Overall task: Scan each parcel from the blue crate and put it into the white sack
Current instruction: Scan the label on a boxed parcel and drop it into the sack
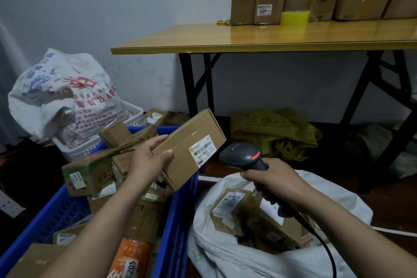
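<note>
Scan step right now: left hand [147,160] clamps a flat cardboard parcel [189,151] above the blue crate [178,221], right hand [274,178] grips the barcode scanner [242,156] aimed at its label [203,150]. Next up, probably dropping it into the white sack [225,253].

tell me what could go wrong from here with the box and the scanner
1. The left hand grips the parcel by one end only, tilted above the blue crate; it could slip back in among unscanned ones.
2. The scanner in the right hand sits beside the label, not squarely facing it, so the read may miss.
3. The scanner's cable trails across the white sack opening and could snag a dropped parcel.
</note>
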